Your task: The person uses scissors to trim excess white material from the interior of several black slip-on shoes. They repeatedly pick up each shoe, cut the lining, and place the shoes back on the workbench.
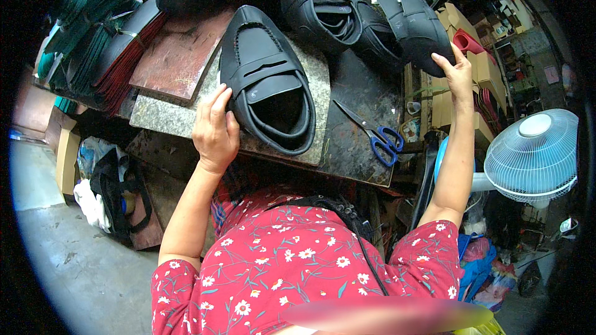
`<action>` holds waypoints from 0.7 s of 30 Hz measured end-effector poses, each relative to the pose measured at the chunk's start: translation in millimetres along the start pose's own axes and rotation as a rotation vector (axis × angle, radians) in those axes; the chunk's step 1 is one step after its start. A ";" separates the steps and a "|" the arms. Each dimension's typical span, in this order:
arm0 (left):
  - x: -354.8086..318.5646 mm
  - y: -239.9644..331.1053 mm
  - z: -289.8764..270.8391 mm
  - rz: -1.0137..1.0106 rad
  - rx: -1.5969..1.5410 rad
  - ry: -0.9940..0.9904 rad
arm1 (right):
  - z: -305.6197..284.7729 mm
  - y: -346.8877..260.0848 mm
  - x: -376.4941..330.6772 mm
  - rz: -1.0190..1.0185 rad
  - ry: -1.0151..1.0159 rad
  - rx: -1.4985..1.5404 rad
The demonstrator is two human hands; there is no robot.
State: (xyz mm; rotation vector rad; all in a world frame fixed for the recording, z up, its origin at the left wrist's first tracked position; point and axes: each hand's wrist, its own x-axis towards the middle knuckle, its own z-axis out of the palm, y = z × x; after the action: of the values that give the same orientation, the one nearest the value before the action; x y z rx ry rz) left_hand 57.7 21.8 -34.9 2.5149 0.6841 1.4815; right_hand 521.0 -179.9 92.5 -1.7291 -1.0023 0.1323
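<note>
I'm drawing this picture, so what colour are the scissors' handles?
The scissors' handles are blue, best seen in the head view.

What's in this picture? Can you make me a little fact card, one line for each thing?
Left hand: fingers against the side of a black shoe
Right hand: gripping the near end of a black shoe part
Under the shoe: grey speckled slab
Tool: scissors with blue handles, lying on the dark tabletop
Far left: tied stacks of green sheets
Far right: fan with a round wire cage
Clothes: red flowered top
</note>
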 end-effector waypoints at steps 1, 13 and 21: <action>-0.7 -0.4 0.6 -0.006 -0.003 -0.004 | -2.9 -4.5 1.5 -0.046 -0.009 0.003; -8.8 -10.0 4.4 -0.029 -0.014 0.015 | 63.5 17.3 -9.8 -0.282 -0.111 -0.861; -26.8 -18.8 -6.5 -0.032 -0.011 0.075 | 41.5 -0.2 -33.1 -0.094 -0.125 -0.040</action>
State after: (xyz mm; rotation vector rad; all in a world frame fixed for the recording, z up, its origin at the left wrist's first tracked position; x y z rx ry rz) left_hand 35.3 25.7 -59.3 2.4399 0.7225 1.5706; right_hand 477.5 -171.6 63.2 -1.7226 -1.1832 0.1625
